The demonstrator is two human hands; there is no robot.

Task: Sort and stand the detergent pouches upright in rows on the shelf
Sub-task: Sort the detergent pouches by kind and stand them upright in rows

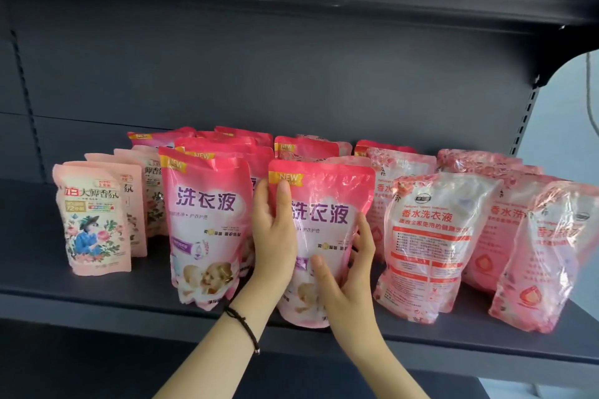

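Left hand [274, 230] & right hand [350, 275] grip front pink pouch [327, 204], standing it on shelf [97, 288]; next probably: align w/ row.

- Held pouch [327, 191], pink with purple lettering: upright, near the front edge of the dark shelf [97, 304].
- Left hand [274, 236]: grips the held pouch's left edge, thumb on its front.
- Right hand [346, 272]: grips its lower right edge, thumb on its front.
- Just left of it: matching pouch [204, 220], upright, others behind.
- Further left: pale floral pouches [92, 220], standing.
- Right of it: clear red-printed pouches [431, 236], standing.
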